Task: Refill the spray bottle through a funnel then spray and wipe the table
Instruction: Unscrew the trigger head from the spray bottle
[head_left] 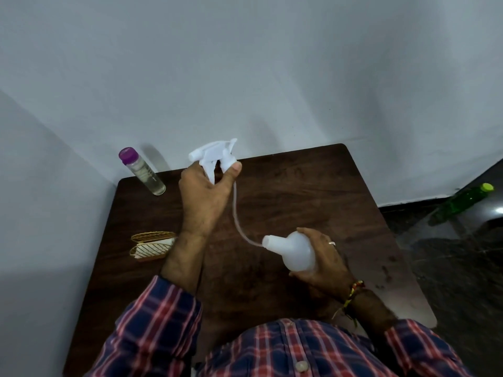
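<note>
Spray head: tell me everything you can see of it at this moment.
The spray head is white plastic, with a nozzle pointing left, a trigger hanging below and a screw collar. It is off the bottle and held up over the far side of the table. The left hand pinches it, thumb on the collar. Its thin translucent dip tube curves down, the end still inside the bottle's open neck. The right hand holds that bottle tilted.

Left hand [202, 191] lifts trigger head [215, 153], tube [236, 213] trailing from tilted bottle [295, 251] gripped by right hand [326, 259]
</note>
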`<state>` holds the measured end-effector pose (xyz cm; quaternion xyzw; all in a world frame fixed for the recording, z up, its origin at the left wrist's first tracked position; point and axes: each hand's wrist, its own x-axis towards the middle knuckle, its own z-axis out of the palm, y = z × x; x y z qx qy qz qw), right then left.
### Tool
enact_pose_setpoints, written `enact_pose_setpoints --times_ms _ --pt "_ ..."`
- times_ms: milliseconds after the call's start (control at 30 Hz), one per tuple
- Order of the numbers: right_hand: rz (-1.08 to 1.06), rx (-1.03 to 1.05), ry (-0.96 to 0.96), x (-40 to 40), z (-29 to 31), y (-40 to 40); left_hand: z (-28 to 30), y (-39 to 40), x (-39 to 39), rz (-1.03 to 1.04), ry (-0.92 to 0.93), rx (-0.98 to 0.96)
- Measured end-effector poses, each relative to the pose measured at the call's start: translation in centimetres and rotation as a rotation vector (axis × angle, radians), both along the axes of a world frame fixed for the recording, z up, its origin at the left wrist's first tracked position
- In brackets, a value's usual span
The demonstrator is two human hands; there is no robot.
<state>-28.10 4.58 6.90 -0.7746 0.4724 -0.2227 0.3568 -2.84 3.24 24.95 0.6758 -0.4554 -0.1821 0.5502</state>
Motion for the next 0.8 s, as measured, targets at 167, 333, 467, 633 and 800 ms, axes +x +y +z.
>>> enact_pose_setpoints --times_ms 167,333,467,633,800 --pt "-0.049 -0.01 -0.015 -0.5 -0.5 -0.2 1.1 -0.8 -0.2 0.012 -0.094 0.011" --pt "-0.105 0.021 -0.049 -0.9 -0.3 -0.3 0.3 -1.0 0.6 0.039 -0.177 0.045" --pt "-0.128 0.071 -0.056 -1.2 -0.8 -0.4 -0.1 -0.4 2.3 0.059 -0.247 0.07" --pt "-0.099 0.128 -0.034 -1.8 -1.5 -0.5 -0.4 1.4 5.8 0.054 -0.218 0.088" --pt "-0.113 0.224 -0.076 -1.1 -2.0 -0.3 -2.7 2.2 9.5 -0.035 -0.194 0.268"
